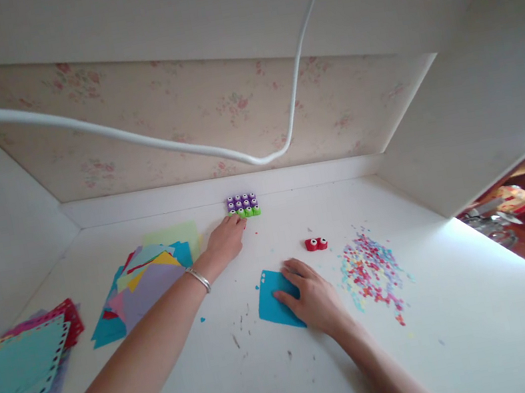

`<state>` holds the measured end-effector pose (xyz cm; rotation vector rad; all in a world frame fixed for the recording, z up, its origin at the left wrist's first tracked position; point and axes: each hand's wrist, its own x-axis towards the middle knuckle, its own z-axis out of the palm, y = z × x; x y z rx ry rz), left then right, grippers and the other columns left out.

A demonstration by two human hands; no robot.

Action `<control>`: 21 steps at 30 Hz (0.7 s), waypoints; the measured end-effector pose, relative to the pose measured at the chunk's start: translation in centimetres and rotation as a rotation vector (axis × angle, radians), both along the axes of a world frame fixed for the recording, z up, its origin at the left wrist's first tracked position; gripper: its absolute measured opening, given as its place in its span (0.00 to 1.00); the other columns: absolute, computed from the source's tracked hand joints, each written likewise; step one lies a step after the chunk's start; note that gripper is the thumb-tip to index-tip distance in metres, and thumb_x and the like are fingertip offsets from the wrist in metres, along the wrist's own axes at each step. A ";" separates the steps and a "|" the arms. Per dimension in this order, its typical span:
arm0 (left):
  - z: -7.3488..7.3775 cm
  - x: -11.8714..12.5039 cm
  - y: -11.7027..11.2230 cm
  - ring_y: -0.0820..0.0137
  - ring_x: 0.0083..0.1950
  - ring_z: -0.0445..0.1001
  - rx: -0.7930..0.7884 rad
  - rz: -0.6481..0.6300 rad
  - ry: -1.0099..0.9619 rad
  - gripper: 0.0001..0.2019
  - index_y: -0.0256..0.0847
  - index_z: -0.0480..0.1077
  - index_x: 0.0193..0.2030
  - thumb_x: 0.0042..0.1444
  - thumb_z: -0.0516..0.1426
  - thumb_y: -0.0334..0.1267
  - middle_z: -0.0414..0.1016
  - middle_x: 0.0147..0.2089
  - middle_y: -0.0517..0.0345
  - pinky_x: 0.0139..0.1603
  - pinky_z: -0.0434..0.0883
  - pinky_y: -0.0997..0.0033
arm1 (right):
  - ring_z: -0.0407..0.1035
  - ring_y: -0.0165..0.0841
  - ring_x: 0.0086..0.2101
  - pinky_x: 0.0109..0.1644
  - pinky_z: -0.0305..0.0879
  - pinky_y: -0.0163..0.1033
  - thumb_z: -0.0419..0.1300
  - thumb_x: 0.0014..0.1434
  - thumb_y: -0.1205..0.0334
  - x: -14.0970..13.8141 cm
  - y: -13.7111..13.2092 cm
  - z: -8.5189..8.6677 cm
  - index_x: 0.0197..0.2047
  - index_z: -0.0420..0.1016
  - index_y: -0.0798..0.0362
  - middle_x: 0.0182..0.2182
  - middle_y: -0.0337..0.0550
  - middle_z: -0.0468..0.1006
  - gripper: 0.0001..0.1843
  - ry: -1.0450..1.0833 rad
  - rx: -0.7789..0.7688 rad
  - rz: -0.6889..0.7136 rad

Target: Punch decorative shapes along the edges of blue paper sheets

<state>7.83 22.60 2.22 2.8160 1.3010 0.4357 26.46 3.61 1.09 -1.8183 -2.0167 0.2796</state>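
Desk (468,323) back edge: L hand (224,242), punches (242,205)

The left hand (223,240) reaches forward; the right hand (311,296) lies flat.

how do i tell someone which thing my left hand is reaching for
Look at the back edge of the white desk, below the floral panel. Just past the left hand sits a block of purple and green punches; the lone red punch lies apart, further right.

Desk (285,382) front open, papers (145,281) left, confetti (371,269) right
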 end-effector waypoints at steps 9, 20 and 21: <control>1.1 -2.8 -5.0 0.60 0.52 0.74 -0.071 0.004 -0.029 0.05 0.38 0.75 0.45 0.64 0.58 0.32 0.75 0.48 0.49 0.54 0.72 0.56 | 0.70 0.44 0.54 0.61 0.67 0.50 0.61 0.64 0.57 0.0 0.2 -0.1 0.49 0.81 0.50 0.53 0.49 0.78 0.13 0.168 0.095 0.056; -0.3 -8.1 -17.9 0.67 0.49 0.76 -0.183 0.017 -0.313 0.08 0.45 0.70 0.50 0.67 0.54 0.32 0.77 0.48 0.57 0.51 0.74 0.67 | 0.72 0.44 0.50 0.55 0.69 0.51 0.68 0.54 0.52 -0.7 0.6 0.4 0.51 0.78 0.48 0.50 0.49 0.77 0.22 0.619 0.106 -0.045; -0.5 -8.5 -18.3 0.67 0.50 0.76 -0.200 0.020 -0.363 0.08 0.45 0.69 0.50 0.67 0.55 0.32 0.77 0.49 0.57 0.52 0.73 0.67 | 0.71 0.45 0.52 0.56 0.68 0.51 0.69 0.53 0.51 -0.7 0.6 0.4 0.52 0.78 0.47 0.52 0.49 0.76 0.23 0.628 0.097 -0.050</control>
